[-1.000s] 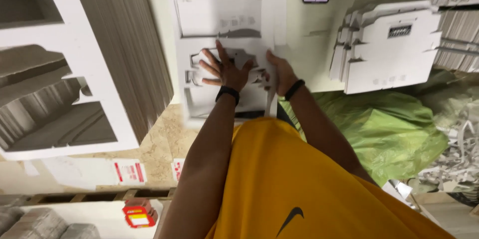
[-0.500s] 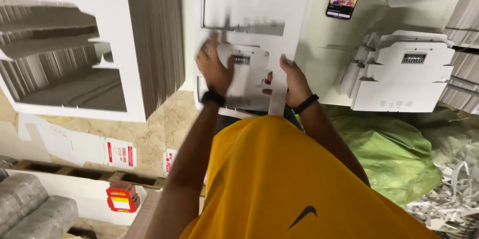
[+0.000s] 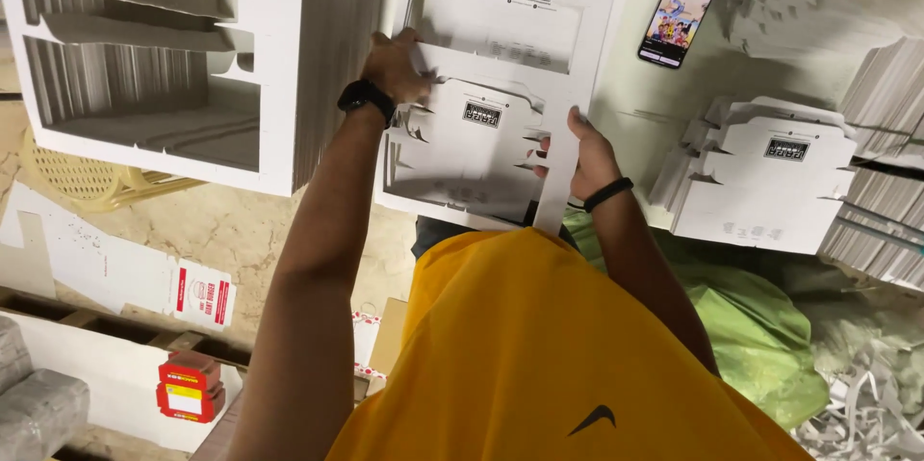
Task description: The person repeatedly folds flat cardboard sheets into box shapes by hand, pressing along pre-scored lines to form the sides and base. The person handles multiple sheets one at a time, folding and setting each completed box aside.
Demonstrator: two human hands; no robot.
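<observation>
While both hands work at the die-cut card sheet, the biggest thing in view is the tall stack of punched-out white waste frames at far left, its stacked edges showing. The sheet lies flat on the pale desk, in the middle, holding white box blanks within its outer frame. A pile of freed box blanks sits to the right, well apart; a green bag lies nearer, below it. A phone lies far right of the sheet, screen lit.

Left hand grips the sheet's left edge, fingers curled over it. Right hand pinches the narrow frame strip beside the near blank.

Step in hand, by my reading: stripping the near blank from its surround. The next move seems to call for holding the sheet steady at left while peeling the strip away cleanly, without tearing the blank's tabs.
</observation>
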